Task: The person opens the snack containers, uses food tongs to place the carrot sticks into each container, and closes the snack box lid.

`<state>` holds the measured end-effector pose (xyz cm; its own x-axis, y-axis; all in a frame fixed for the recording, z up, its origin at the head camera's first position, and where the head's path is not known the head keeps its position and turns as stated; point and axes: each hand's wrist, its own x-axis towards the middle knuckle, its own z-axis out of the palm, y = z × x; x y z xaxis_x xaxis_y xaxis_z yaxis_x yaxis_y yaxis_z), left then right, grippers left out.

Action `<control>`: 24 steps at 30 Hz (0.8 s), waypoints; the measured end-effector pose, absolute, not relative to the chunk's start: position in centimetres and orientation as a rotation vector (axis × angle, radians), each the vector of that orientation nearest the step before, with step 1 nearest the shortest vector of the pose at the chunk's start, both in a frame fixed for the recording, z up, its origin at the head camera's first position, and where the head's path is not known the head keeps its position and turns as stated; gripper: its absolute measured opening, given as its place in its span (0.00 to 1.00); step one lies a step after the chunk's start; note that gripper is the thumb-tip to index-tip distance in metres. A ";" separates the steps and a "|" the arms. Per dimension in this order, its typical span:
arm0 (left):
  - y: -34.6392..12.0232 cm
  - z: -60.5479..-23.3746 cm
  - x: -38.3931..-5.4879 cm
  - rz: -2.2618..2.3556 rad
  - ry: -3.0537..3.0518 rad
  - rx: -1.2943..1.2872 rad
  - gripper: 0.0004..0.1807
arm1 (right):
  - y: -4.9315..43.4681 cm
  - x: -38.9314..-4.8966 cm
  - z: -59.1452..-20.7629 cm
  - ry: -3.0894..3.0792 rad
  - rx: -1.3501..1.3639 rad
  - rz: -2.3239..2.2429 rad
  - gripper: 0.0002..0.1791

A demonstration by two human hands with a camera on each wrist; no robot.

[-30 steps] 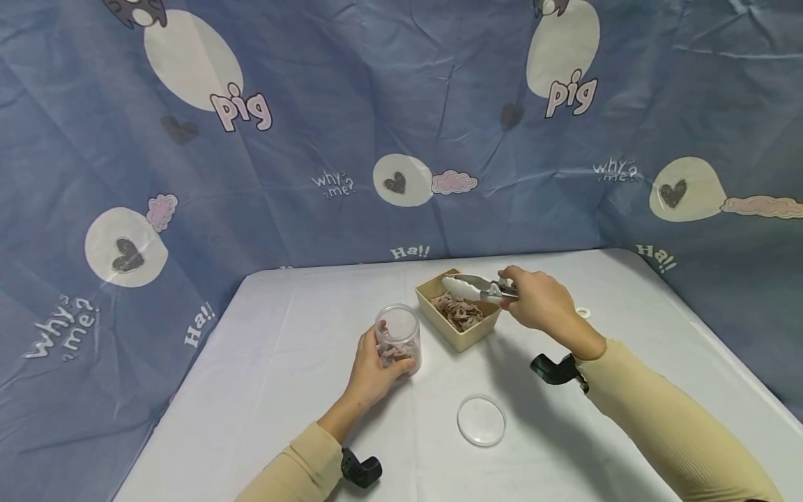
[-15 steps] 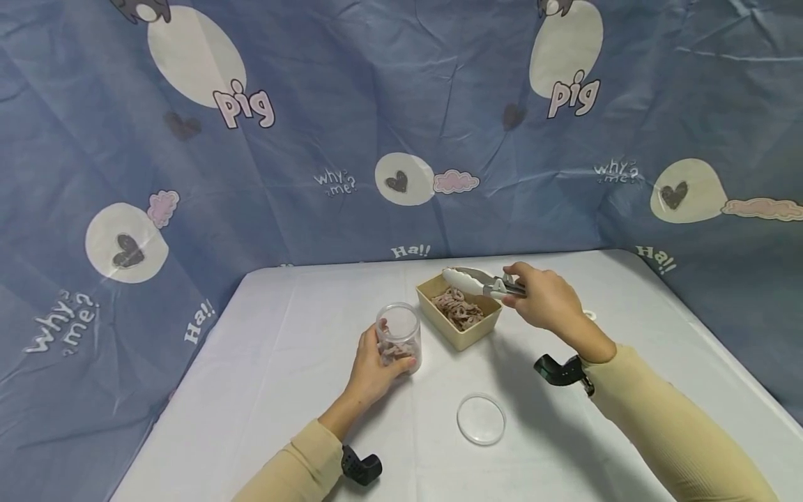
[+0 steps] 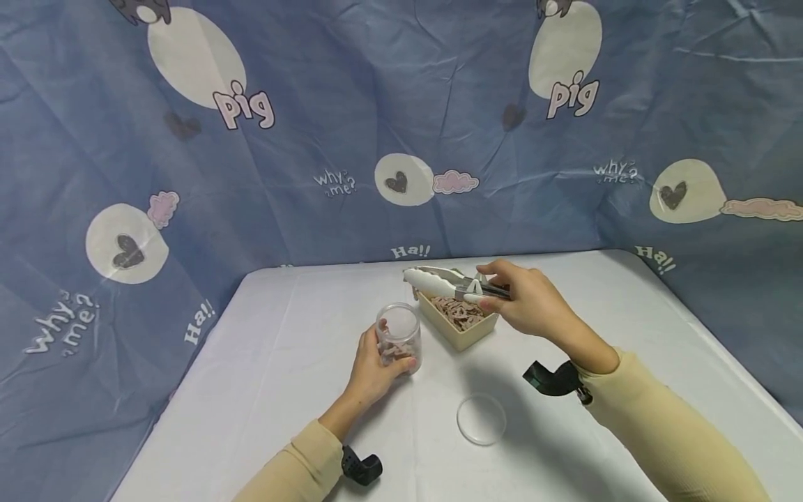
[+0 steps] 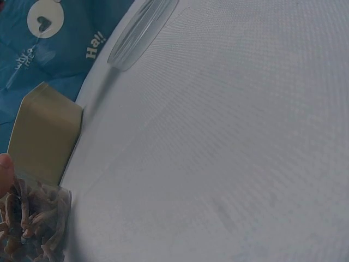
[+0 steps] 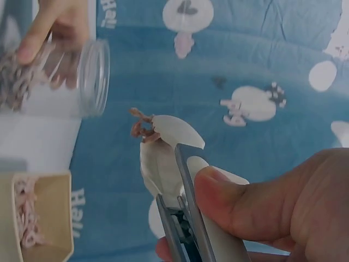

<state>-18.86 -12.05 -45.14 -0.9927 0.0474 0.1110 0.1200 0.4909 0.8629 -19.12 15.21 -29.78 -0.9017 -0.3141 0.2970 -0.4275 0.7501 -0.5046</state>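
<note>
"So, why are we holding the clear, round plastic jar down there?"

"To keep it from tipping, we'd guess. Our left hand has its fingers and thumb curled round the side, a snug grip that leaves the open mouth uncovered. The jar stands upright on the white-covered desk, just beside the cream rectangular box; that placing probably keeps the carry short."

"And our right hand?"

"Its grip is closed round the steel tongs with white scalloped ends, thumb pressed on one arm. The ends are parted only a little — a small clump of brownish, curled pieces is pinched at their tips, above the desk near the box's far-left rim."

"What do the containers hold?"

"The box has a loose heap of similar pieces, lying below its rim. The jar has a tangle of them low down, with bare space above. What they're made of, we can't tell."

"And the flat, clear, round disc nearer us?"

"Likely the jar's lid — lying on the desk apart from both, perhaps to leave the mouth free."
</note>
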 end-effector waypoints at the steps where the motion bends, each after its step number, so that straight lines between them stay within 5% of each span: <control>1: -12.1 -45.2 -18.8 -1.548 -2.649 -0.149 0.52 | 15.0 -19.0 -29.8 -2.750 0.609 0.869 0.25; 24: -12.0 -45.0 -18.7 -1.550 -2.639 -0.146 0.50 | 12.5 -18.2 -31.3 -2.742 0.767 0.648 0.26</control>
<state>-18.71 -12.02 -45.01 -0.9925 0.0428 0.1146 0.1209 0.4843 0.8665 -18.21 12.52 -31.32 -0.8393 -0.4385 0.3213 -0.5360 0.7664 -0.3540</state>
